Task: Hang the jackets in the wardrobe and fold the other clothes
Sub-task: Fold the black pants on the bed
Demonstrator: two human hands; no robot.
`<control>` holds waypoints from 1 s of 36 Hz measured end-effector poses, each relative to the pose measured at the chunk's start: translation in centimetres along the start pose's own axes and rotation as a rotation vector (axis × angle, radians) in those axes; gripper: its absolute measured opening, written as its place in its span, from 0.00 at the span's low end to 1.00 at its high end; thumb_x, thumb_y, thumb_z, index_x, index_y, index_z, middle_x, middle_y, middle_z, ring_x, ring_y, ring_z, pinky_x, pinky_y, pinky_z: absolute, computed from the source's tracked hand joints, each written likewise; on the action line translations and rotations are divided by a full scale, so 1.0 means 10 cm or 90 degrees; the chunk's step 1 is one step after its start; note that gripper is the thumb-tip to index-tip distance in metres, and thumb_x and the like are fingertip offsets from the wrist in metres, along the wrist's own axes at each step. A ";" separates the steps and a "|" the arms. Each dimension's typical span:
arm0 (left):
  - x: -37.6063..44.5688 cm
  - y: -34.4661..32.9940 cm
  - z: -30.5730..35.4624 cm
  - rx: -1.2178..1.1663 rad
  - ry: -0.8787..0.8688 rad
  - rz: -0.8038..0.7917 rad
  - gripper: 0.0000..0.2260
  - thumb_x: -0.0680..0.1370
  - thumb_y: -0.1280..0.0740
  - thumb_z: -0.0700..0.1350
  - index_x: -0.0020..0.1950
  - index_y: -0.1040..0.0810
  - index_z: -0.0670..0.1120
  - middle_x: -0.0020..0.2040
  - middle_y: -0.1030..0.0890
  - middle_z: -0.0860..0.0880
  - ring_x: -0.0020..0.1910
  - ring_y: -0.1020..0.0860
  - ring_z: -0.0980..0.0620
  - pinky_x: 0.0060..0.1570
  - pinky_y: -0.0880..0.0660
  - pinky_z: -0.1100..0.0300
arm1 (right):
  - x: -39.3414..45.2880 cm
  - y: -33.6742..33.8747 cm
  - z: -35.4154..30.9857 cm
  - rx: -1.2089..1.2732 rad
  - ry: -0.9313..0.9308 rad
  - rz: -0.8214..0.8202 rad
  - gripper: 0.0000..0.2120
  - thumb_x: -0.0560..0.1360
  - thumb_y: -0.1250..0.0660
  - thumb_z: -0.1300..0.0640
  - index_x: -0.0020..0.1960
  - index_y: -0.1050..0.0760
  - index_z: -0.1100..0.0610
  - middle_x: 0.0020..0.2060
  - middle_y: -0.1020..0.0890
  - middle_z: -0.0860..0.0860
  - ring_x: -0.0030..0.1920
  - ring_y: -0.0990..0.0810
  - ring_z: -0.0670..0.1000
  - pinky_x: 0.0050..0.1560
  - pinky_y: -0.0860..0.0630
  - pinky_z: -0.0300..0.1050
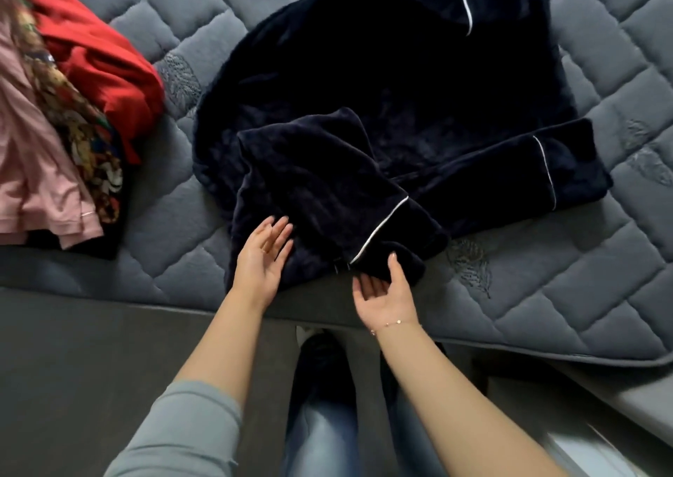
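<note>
One view only, head camera looking down at the bed edge.

Dark navy plush top (382,94) lies spread on the grey quilted mattress (546,276), mid-frame, its near edge at the mattress edge. Fabric is fleecy, velvet-like, with thin white piping near the cuffs and on a strip at the top. Both sleeves are folded in: one sleeve (327,192) crosses the lower front diagonally, its cuff pointing down-right towards the near edge; the other sleeve (510,174) lies roughly crosswise, its cuff pointing right. Long axis of the body runs from the near edge up and away, leaning slightly right. No readable label, brand or writing; a small dark tab at the hem is too small to read.

Left hand (264,254): fingers straight and spread, palm turned inward, fingertips touching the fabric at the left of the folded sleeve. Holding nothing.

Right hand (386,291): palm up, thumb on top of the cuff edge, fingers under it, lightly pinching the cuff. A thin bracelet is on that wrist.

Pile of clothes (73,119) at far left on the mattress, well apart from the top: red, pink and a floral print piece. Grey sleeves are pushed up both forearms; jeans and dark shoes show below.
</note>
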State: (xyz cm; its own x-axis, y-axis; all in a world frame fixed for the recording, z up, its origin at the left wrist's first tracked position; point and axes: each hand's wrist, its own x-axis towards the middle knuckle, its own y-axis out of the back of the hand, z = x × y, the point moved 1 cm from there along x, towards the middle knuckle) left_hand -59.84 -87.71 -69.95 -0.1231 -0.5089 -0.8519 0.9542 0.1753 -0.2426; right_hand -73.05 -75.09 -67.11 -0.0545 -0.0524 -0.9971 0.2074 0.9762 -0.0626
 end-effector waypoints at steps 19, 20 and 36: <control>-0.48 -1.12 0.02 -0.342 0.084 -0.082 0.27 0.71 0.28 0.55 0.64 0.25 0.42 0.60 0.20 0.44 0.61 0.22 0.45 0.62 0.27 0.49 | -0.95 -1.10 -2.41 -0.022 0.293 -0.409 0.13 0.73 0.39 0.54 0.55 0.22 0.54 0.54 0.18 0.55 0.54 0.21 0.57 0.62 0.27 0.53; -0.48 -1.18 0.00 -0.315 0.078 -0.058 0.22 0.73 0.29 0.54 0.62 0.24 0.43 0.58 0.19 0.45 0.59 0.21 0.48 0.59 0.26 0.52 | -0.93 -1.09 -2.53 -0.028 0.305 -0.392 0.13 0.75 0.39 0.53 0.57 0.23 0.54 0.56 0.19 0.54 0.55 0.21 0.57 0.62 0.27 0.52; -0.34 -1.29 -0.61 -0.212 0.099 0.184 0.14 0.76 0.30 0.52 0.59 0.23 0.47 0.59 0.21 0.46 0.58 0.23 0.47 0.59 0.26 0.51 | 0.22 -0.21 -2.93 -0.166 0.312 -0.022 0.18 0.77 0.32 0.56 0.65 0.27 0.57 0.61 0.23 0.55 0.61 0.24 0.54 0.62 0.26 0.53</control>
State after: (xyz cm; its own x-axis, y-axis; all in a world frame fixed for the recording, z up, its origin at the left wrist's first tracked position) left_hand -73.39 -83.08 -66.77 0.0716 -0.2716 -0.9598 0.8188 0.5654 -0.0989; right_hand -102.23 -71.13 -67.89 -0.5184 -0.0413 -0.8541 -0.0471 0.9987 -0.0197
